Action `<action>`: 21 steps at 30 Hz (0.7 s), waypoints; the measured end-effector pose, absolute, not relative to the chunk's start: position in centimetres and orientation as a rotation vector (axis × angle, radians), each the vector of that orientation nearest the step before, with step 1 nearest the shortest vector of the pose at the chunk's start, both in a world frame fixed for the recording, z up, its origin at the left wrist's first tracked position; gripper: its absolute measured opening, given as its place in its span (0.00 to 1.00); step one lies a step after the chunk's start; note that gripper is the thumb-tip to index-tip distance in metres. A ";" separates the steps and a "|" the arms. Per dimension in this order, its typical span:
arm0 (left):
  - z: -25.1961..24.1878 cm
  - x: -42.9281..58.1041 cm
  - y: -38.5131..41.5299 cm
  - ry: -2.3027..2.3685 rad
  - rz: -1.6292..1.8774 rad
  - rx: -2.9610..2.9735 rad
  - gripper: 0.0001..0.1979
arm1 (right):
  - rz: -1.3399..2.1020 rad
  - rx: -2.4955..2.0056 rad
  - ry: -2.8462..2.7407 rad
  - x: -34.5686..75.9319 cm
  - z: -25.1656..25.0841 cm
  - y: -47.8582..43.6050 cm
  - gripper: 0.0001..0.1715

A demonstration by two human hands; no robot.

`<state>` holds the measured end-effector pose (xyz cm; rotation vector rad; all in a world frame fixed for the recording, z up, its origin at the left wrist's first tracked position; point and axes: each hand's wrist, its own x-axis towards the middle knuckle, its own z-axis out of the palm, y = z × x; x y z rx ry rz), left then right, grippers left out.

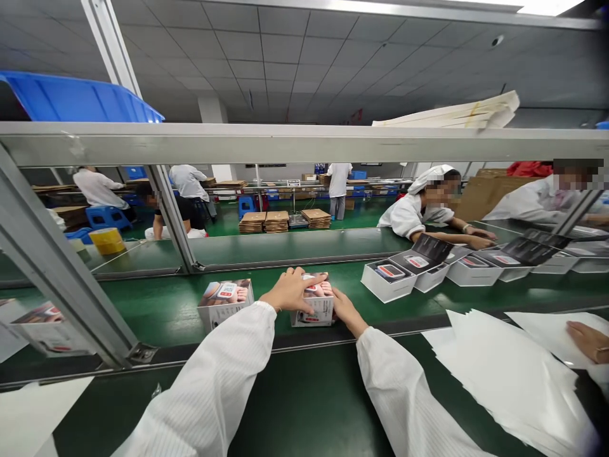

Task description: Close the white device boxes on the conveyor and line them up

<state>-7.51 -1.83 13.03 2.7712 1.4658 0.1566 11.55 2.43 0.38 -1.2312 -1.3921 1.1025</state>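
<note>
A small white printed product box [318, 309] stands on the green conveyor belt [171, 311] straight ahead. My left hand [290, 291] lies over its top with fingers curled down on it. My right hand [346, 311] presses against its right side, fingers partly hidden behind the box. Both arms wear white sleeves. A second closed box of the same print [224, 301] sits just to the left on the belt.
Several open white boxes [387, 279] line the belt to the right, where two people in white lean over them. White sheets [509, 368] lie at the near right, with another person's hand [590, 341] on them. A grey metal frame post [57, 266] slants at left.
</note>
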 end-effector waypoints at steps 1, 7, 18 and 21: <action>12.9 -7.7 -1.9 1.506 0.132 2.760 0.52 | 1.093 -1.280 -1.442 11.5 0.4 2.1 0.25; 12.6 -9.2 -1.9 1.581 0.041 2.714 0.50 | 1.027 -1.330 -1.482 12.9 -0.2 0.6 0.24; 10.7 -5.7 -7.4 1.458 0.633 2.899 0.42 | 0.397 -1.679 -0.622 28.3 0.6 8.1 0.26; 9.7 -3.8 -8.2 1.366 0.659 2.902 0.37 | 0.494 -1.610 -0.685 28.9 0.1 9.7 0.23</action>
